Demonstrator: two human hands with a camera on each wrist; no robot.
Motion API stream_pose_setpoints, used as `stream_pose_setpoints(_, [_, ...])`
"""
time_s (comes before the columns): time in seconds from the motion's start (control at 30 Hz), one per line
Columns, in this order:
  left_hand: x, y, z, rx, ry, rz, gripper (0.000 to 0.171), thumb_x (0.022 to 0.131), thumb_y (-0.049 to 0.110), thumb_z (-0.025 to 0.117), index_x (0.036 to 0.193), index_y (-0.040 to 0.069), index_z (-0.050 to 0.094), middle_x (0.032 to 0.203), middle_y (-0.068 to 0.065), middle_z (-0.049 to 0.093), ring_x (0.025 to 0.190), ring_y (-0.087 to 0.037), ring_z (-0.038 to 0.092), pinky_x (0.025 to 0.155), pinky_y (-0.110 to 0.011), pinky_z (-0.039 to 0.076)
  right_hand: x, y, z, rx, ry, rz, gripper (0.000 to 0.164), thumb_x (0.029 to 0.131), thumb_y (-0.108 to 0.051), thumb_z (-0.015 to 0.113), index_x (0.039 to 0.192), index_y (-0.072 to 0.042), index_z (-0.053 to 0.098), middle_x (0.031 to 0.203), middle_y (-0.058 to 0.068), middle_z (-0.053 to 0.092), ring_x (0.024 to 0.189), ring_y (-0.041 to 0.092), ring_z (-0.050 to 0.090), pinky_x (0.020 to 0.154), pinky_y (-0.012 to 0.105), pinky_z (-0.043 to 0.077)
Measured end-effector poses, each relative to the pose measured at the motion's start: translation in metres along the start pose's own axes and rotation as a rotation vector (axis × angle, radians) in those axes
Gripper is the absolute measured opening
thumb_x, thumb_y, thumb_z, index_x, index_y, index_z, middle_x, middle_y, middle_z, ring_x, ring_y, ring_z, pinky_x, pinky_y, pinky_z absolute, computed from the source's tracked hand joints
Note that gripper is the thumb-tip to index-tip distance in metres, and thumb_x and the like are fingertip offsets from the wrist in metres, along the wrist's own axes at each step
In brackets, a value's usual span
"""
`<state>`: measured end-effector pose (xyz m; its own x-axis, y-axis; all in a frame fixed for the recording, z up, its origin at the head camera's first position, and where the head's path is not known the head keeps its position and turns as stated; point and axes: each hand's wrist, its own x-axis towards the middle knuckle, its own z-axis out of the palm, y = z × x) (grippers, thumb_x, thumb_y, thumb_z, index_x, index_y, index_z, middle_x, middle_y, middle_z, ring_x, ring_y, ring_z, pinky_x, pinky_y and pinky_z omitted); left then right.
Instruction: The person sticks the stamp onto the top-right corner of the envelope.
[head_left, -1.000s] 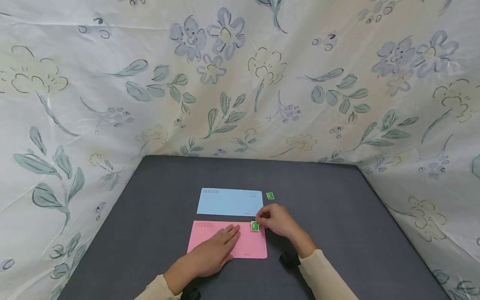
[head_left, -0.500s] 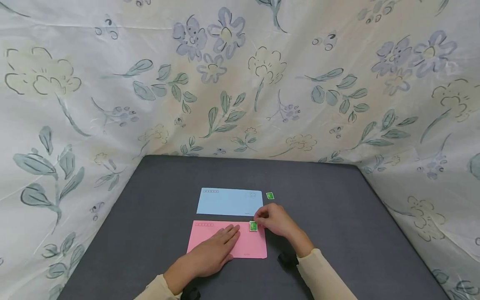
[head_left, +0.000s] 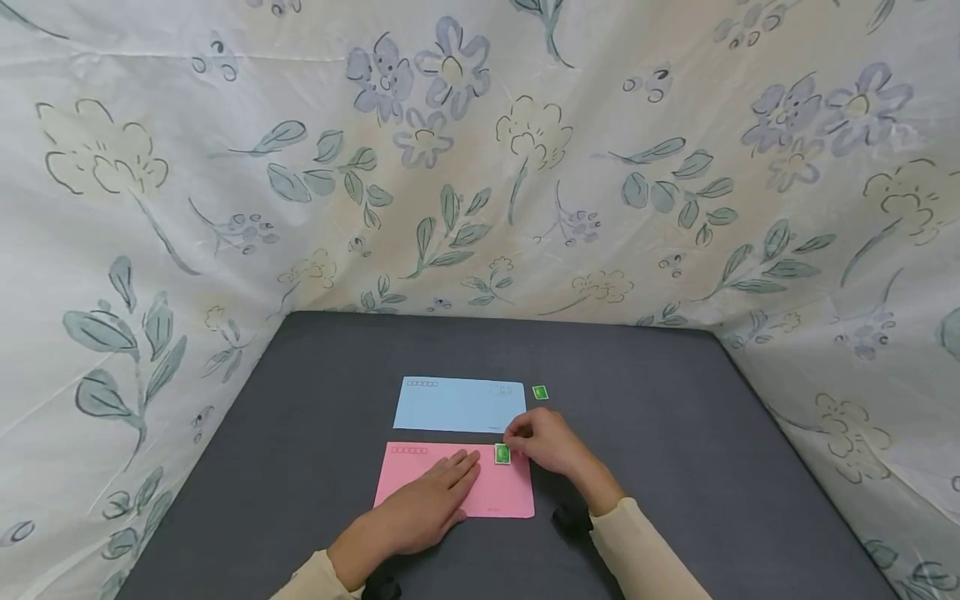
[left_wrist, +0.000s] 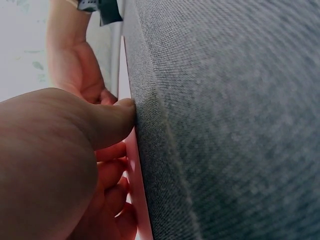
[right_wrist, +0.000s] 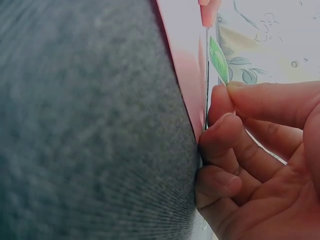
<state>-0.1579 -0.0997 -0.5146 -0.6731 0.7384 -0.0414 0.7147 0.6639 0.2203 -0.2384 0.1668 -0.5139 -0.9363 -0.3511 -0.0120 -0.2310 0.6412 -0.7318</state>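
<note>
My left hand lies flat with straight fingers on the pink envelope, its thumb by the lower edge. Between thumb and index finger my right hand pinches a green stamp with a white border, over the envelope's upper right corner. The right wrist view shows that stamp raised and tilted above the pink paper, with the other fingers curled close to the envelope's edge. In the left wrist view, the left thumb sits at the paper's rim.
Just beyond the pink envelope lies a blue envelope with small printed boxes. A second green stamp is to the right of it. Everything rests on a dark grey cloth-covered table, with a floral curtain behind and at both sides.
The right hand has slid slightly left, carrying the pinched stamp inward from the pink envelope's right edge. The left hand has stayed put, as have the blue envelope and the other stamp.
</note>
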Motion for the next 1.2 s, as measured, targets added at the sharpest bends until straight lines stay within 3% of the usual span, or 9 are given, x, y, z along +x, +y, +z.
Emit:
stream_pose_setpoints(0.7, [0.001, -0.004, 0.004, 0.012, 0.013, 0.005, 0.063, 0.113, 0.03, 0.059, 0.168, 0.005, 0.04, 0.176, -0.007, 0.031, 0.162, -0.025, 0.029, 0.127, -0.039, 0.031, 0.006, -0.002, 0.005, -0.023, -0.008, 0.004, 0.006, 0.1, -0.012, 0.078, 0.096, -0.012, 0.082, 0.079, -0.005, 0.069, 0.068, 0.013, 0.063, 0.06, 0.028, 0.055])
stream_pose_setpoints(1.2, [-0.015, -0.011, 0.006, 0.079, 0.022, 0.033, 0.063, 0.113, 0.033, 0.058, 0.168, 0.007, 0.041, 0.176, -0.007, 0.032, 0.162, -0.023, 0.029, 0.126, -0.037, 0.032, 0.003, -0.014, 0.022, -0.047, 0.035, 0.007, 0.009, 0.098, -0.01, 0.08, 0.09, -0.013, 0.08, 0.078, -0.005, 0.068, 0.067, 0.014, 0.062, 0.059, 0.029, 0.054])
